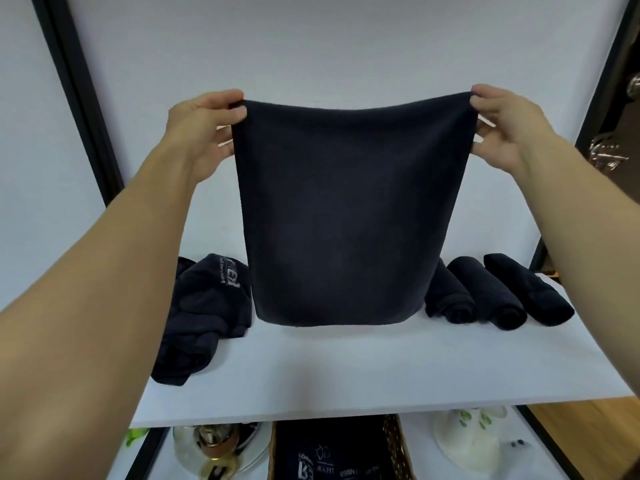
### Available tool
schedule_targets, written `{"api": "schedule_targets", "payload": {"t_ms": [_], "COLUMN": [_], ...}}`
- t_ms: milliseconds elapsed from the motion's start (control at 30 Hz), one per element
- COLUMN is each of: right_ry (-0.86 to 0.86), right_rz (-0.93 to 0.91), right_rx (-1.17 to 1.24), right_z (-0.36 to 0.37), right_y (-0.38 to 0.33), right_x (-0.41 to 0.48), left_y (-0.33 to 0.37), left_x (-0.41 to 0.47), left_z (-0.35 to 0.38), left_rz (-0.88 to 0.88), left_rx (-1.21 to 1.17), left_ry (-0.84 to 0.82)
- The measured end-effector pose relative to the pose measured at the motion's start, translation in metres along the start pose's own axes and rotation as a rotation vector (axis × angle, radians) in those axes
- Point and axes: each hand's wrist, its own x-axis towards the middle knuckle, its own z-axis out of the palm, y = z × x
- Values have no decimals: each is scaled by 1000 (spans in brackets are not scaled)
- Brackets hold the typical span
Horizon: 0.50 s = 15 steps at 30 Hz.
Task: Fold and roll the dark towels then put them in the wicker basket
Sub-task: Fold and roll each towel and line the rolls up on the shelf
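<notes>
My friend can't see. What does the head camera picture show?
Two hands, left hand and right hand, hold a dark towel up by its top corners above a white table. Three rolled towels lie right, an unfolded pile left.

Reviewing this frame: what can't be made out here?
- Head view: the held towel, pinched by the left hand and right hand, hides the table behind it and part of the nearest rolled towel.
- Wicker basket: cut off by the bottom edge and the tabletop.
- Lettering on the crumpled towels: too blurred to read.
</notes>
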Motion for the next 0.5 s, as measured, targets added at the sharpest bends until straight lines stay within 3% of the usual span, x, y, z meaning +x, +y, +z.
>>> {"api": "schedule_targets", "payload": {"t_ms": [133,300,500], "right_ry": [-83,4,70], "right_rz": [-65,-189,-251], "right_rx": [85,1,-88], "right_z": [0,8,10], "right_y": [3,-8,-19], "right_x": [1,7,11], "left_y": [3,14,14], "left_x": [-1,2,10], "left_z": [6,19,24], "left_rz": [51,168,177], "left_rx": [-45,-57,-80], "left_ry": [-42,98,191]}}
